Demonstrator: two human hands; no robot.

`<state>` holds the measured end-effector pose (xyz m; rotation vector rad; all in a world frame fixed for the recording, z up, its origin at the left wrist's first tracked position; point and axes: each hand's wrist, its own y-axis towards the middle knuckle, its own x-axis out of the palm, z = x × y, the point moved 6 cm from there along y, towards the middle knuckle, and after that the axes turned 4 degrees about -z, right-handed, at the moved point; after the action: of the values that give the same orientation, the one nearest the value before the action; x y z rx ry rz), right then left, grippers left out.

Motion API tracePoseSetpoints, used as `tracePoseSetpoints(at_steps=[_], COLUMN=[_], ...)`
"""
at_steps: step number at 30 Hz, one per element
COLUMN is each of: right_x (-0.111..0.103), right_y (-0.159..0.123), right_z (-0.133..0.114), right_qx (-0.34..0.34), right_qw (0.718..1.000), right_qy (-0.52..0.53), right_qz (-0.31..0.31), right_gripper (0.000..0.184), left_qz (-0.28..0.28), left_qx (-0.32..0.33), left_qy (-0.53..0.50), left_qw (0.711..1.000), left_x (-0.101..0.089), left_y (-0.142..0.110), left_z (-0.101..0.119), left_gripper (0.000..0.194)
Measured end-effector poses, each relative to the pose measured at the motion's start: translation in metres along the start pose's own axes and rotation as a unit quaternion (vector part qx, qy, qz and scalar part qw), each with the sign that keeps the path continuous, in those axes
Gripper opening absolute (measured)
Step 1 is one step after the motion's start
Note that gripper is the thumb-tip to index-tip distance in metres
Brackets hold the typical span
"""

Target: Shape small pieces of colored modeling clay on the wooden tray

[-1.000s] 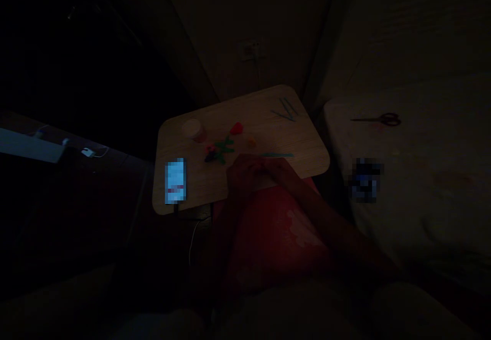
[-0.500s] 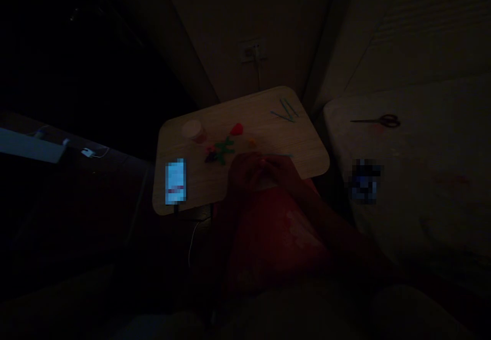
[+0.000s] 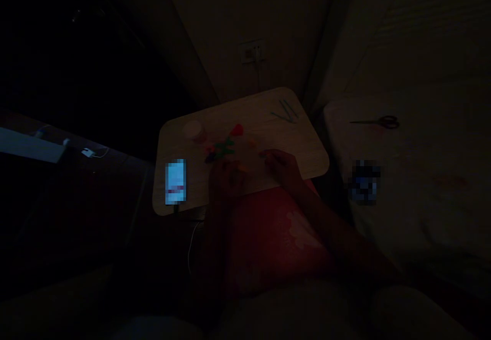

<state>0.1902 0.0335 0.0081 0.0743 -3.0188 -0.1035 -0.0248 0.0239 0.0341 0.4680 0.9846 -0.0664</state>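
The room is very dark. My left hand (image 3: 226,176) is low over the near edge of a small wooden-topped table (image 3: 310,151), its fingers curled and blurred. A small orange patch (image 3: 242,168) shows at its fingertips; whether this is held cannot be made out. My right hand (image 3: 283,167) is apart from it, fingers pinched around something tiny and greenish at the tips. Just beyond the left hand lie green branching pieces (image 3: 224,148), a dark lump (image 3: 210,157) and a red piece (image 3: 238,130). A small yellow-orange piece (image 3: 251,144) lies between the hands and the red piece.
A pale-lidded round tub (image 3: 193,130) stands at the table's back left, a lit phone (image 3: 175,181) at its front left. Thin sticks (image 3: 284,112) lie back right. Scissors (image 3: 383,121) rest on a pale surface to the right. A wall socket (image 3: 253,51) is behind.
My hands have parted from each other. The left moved left and slightly down; the right stayed near its place. The thin teal stick seen beside the right hand no longer shows there.
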Motion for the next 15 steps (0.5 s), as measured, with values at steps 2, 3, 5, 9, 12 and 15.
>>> tracePoseSetpoints(at_steps=[2, 3, 5, 9, 12, 15], right_x=[-0.001, -0.001, -0.001, 0.000, 0.001, 0.001], right_y=[0.000, 0.000, 0.000, 0.001, 0.002, 0.002], right_z=[0.000, 0.000, 0.000, -0.004, -0.003, 0.000], right_qx=[-0.003, -0.004, -0.007, -0.023, -0.016, 0.001], right_qw=[1.000, 1.000, 1.000, 1.000, 1.000, 1.000], right_qy=[-0.007, -0.004, 0.009, 0.016, -0.008, -0.013], right_qz=[0.005, 0.006, 0.005, -0.003, -0.006, -0.010], right_gripper=[0.044, 0.044, 0.043, 0.047, 0.047, 0.045], left_qz=[-0.004, -0.009, -0.010, 0.029, 0.067, 0.072], left_qx=[-0.002, 0.002, 0.013, -0.005, -0.026, -0.031], left_qy=[0.005, 0.008, 0.011, 0.004, 0.005, 0.013], left_qw=[1.000, 1.000, 1.000, 1.000, 0.997, 0.997], left_x=[0.004, 0.007, 0.009, 0.002, -0.004, -0.004], left_y=[0.001, 0.002, 0.005, 0.007, 0.006, 0.004], left_z=[0.000, 0.000, 0.002, -0.002, -0.009, -0.012], left_gripper=[0.038, 0.037, 0.029, 0.016, 0.016, 0.016])
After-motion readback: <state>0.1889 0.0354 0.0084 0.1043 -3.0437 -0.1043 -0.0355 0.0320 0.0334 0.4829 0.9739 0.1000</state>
